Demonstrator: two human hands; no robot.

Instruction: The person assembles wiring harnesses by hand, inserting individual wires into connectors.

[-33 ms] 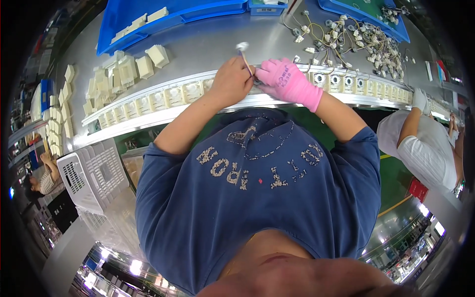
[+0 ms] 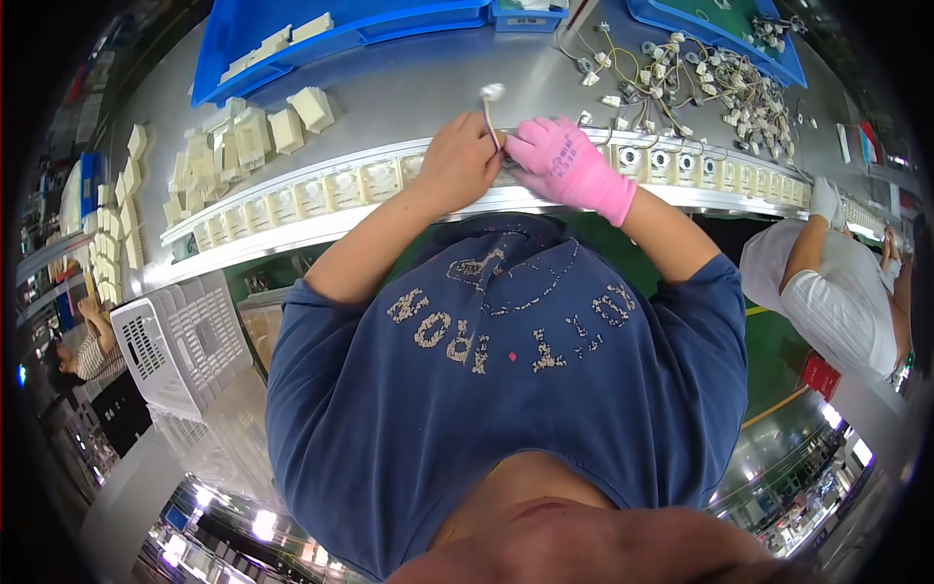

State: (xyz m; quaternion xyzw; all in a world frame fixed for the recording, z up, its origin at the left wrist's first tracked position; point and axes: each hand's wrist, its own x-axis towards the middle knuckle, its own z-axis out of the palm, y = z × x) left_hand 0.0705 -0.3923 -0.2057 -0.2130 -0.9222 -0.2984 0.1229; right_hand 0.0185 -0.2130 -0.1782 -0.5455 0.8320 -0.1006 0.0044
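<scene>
the long metal bench (image 2: pixel 409 92) runs across the room, a rail of cream housings (image 2: pixel 321 195) along its near edge and a blue tray (image 2: pixel 341 29) behind. she seems to be fitting a lead into a housing on that rail. the left hand (image 2: pixel 457 161), bare, is closed on a thin wire with a white connector (image 2: pixel 492 92) standing up from it; the right hand (image 2: pixel 559 161), in a pink glove, is curled just beside, though what it grips is hidden. next calls for fine seating. a tangle of wired parts (image 2: pixel 700 83) lies near, right.

No packages, labels, signs or screens clearly visible anywhere on the metal bench
</scene>
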